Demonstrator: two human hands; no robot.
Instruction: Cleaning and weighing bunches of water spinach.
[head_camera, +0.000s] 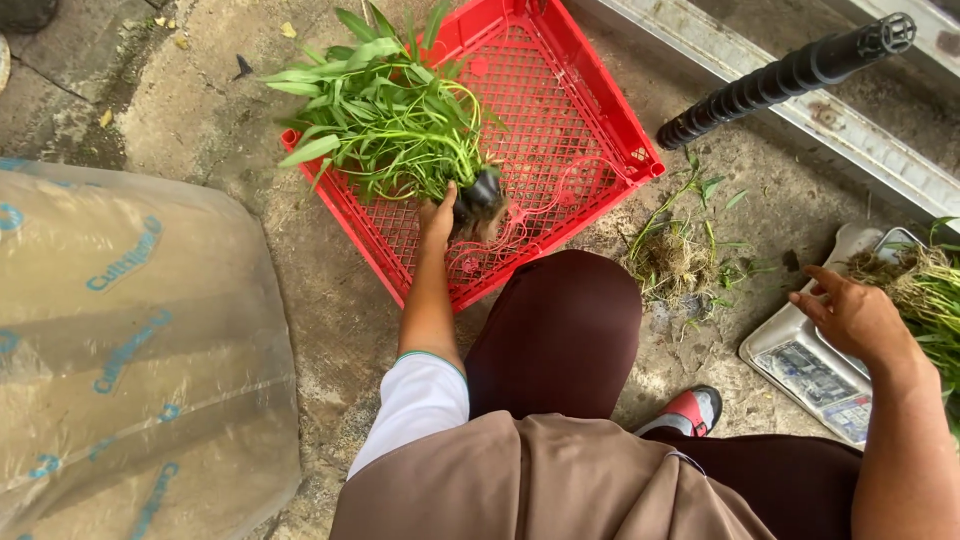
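Observation:
My left hand (437, 218) grips a bunch of green leafy plants (385, 110) near its dark root end (478, 198), over the red plastic crate (590, 120). The leaves fan out over the crate's left side. My right hand (852, 312) hovers with fingers apart above a weighing scale (812, 365) at the right, holding nothing. More green plants with roots (925, 285) lie on the scale's pan beside that hand.
A large clear plastic sack (130, 350) fills the left. Loose roots and leaf scraps (680, 255) lie on the concrete floor between crate and scale. A black ribbed handle (790, 75) juts in at the upper right. My knee (565, 320) and sandal (690, 410) are below.

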